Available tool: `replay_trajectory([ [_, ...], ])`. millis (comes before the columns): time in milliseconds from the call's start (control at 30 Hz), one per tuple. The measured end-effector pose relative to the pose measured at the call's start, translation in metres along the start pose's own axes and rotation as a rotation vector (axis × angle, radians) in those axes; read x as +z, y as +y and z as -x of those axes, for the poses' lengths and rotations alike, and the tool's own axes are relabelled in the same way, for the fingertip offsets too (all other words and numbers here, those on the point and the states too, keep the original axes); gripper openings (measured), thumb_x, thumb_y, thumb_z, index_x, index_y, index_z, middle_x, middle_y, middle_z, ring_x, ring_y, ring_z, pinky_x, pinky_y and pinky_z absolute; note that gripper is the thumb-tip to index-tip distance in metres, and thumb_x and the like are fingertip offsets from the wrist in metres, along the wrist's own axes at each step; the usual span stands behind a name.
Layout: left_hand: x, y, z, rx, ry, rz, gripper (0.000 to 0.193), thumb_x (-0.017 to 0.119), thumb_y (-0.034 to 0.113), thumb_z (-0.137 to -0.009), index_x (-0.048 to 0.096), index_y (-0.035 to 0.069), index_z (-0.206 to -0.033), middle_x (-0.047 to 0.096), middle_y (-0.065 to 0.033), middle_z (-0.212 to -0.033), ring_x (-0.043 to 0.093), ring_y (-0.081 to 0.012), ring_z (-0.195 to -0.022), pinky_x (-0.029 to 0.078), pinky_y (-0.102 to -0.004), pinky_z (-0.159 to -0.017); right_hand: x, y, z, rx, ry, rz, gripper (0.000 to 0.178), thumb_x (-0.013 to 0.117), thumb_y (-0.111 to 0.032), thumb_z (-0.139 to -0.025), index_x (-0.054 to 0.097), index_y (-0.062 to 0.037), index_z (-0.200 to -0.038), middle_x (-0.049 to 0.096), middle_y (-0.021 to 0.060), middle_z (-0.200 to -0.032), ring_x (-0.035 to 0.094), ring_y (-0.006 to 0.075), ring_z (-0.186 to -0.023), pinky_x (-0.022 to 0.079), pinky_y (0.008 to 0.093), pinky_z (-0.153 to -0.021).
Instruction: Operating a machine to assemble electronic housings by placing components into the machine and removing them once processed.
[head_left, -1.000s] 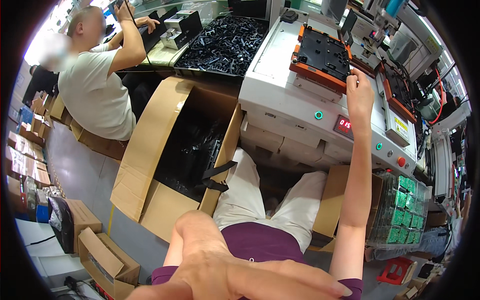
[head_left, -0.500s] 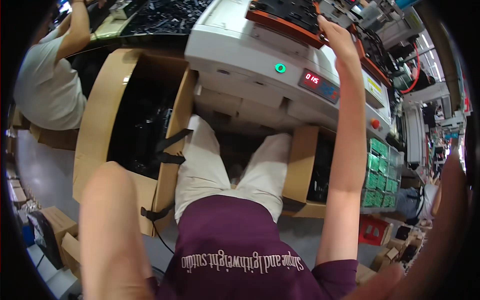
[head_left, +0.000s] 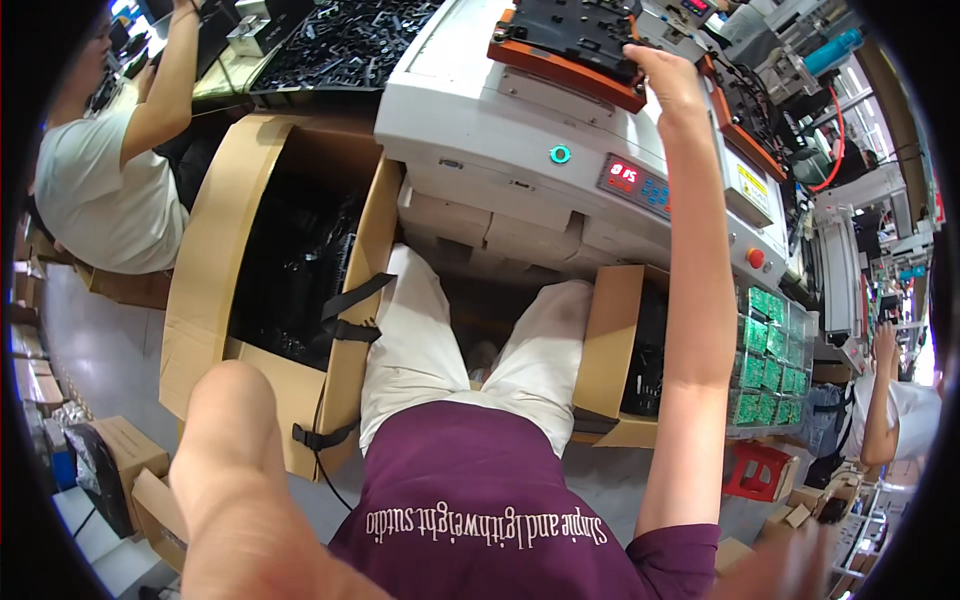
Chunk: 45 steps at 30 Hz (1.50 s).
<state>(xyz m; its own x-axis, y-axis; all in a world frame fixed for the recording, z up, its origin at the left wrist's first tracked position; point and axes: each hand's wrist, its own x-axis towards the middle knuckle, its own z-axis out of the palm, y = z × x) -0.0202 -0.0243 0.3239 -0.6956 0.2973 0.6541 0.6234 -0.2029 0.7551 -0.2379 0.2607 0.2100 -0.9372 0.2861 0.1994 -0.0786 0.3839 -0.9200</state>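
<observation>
At the top, an orange-framed fixture (head_left: 570,48) is touched by the right hand (head_left: 672,82), grip unclear. The blurred left hand's (head_left: 782,565) state cannot be told.

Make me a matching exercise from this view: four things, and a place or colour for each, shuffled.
1. Right hand
2. Shirt
3. Circuit boards
4. Cardboard box with black straps

A. Green
B. Left of the white trousers
C. At a corner of the orange-edged fixture
D. Purple

Pairs: 1-C, 2-D, 3-A, 4-B

Head-worn fisheye, looking steeply down; close
</observation>
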Motion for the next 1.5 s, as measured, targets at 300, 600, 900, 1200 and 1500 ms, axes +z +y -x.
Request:
replay_trajectory([
  [300, -0.018, 0.037, 0.041, -0.038, -0.009, -0.229, 0.021, 0.062, 0.005, -0.076, 0.063, 0.021, -0.089, 0.067, 0.0083, -0.089, 0.063, -0.0225, -0.082, 0.047, -0.0369, -0.089, 0.02, -0.017, -0.021, -0.064, -0.063, -0.058, 0.021, 0.07, -0.028, -0.081, 0.07, -0.0092, -0.09, 0.066, 0.0004, -0.083, 0.058, 0.0122, -0.078, 0.042, 0.0296, -0.074],
  [600, -0.014, 0.057, 0.044, -0.094, -0.073, -0.424, 0.019, 0.064, 0.001, -0.07, 0.064, 0.019, -0.079, 0.067, 0.0101, -0.087, 0.064, -0.017, -0.077, 0.048, -0.0321, -0.087, -0.019, -0.039, 0.023, -0.042, 0.155, -0.773, 0.024, 0.066, -0.009, -0.086, 0.062, 0.0074, -0.103, 0.065, 0.0113, -0.099, 0.065, 0.0203, -0.083, 0.055, 0.032, -0.083],
  [900, -0.015, 0.035, 0.041, 0.099, -0.299, -0.36, 0.02, 0.067, -0.001, -0.065, 0.065, 0.016, -0.073, 0.066, 0.0148, -0.083, 0.062, -0.0032, -0.066, 0.047, -0.0208, -0.079, -0.193, 0.002, 0.104, -0.216, 0.356, -0.799, 0.016, 0.071, -0.006, -0.082, 0.064, 0.0014, -0.095, 0.067, 0.0112, -0.091, 0.065, 0.0221, -0.081, 0.057, 0.0352, -0.077],
  [1200, 0.002, 0.015, 0.038, 0.053, -0.312, -0.181, 0.018, 0.067, -0.001, -0.068, 0.066, 0.017, -0.074, 0.066, 0.0137, -0.082, 0.06, -0.0043, -0.063, 0.044, -0.019, -0.084, -0.403, 0.132, 0.044, -0.08, 0.804, -0.422, 0.019, 0.069, -0.014, -0.087, 0.064, 0.0003, -0.097, 0.065, 0.01, -0.092, 0.064, 0.0206, -0.082, 0.057, 0.0334, -0.075],
  [1500, 0.038, 0.013, 0.007, -0.207, -0.257, -0.188, 0.016, 0.066, 0.0, -0.072, 0.066, 0.016, -0.075, 0.065, 0.0126, -0.081, 0.06, -0.0044, -0.062, 0.044, -0.0189, -0.086, -0.443, 0.223, -0.016, 0.179, 0.907, -0.262, 0.03, 0.065, -0.022, -0.09, 0.063, 0.0012, -0.108, 0.064, 0.0088, -0.103, 0.063, 0.02, -0.094, 0.055, 0.035, -0.074],
])
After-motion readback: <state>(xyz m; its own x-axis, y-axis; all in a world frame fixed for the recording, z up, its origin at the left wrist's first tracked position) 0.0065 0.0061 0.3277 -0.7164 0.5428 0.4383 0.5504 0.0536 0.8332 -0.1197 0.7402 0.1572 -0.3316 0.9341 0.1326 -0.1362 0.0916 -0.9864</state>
